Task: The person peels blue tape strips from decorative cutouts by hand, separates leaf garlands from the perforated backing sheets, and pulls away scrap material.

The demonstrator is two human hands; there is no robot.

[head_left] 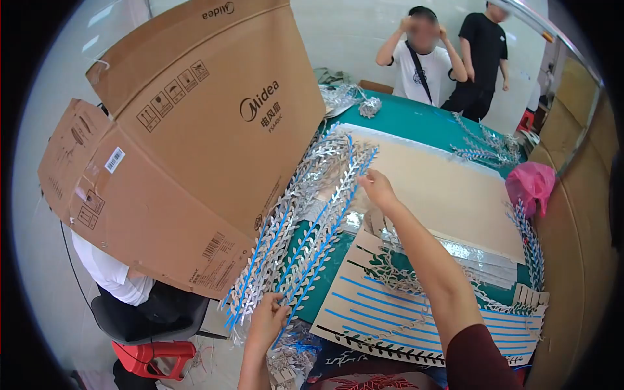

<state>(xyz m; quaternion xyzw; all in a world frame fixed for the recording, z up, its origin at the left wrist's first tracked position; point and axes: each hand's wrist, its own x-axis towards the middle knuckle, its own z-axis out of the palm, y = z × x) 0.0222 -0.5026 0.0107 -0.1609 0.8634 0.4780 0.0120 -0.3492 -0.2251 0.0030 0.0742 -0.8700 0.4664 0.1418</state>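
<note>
A bundle of silver leaf-shaped garland strips [315, 224] with blue lines along them runs slantwise over the left edge of the green table. At its upper end, my right hand [377, 186] is closed in a pinch on the tip of the outermost leaf strip. Lower down, the fingers of my left hand [268, 318] are closed at the bottom end of the strips, beside a blue line. In front of me lies a beige board [390, 325] with blue and black stripes, and loose leaf strips rest across part of it.
A big cardboard box [214, 130] stands open along the left side. A large beige sheet [442, 188] covers the table's middle. At right are a pink plastic bag [531, 187] and a cardboard wall [565, 247]. Two people are beyond the table; a red stool [156, 357] is lower left.
</note>
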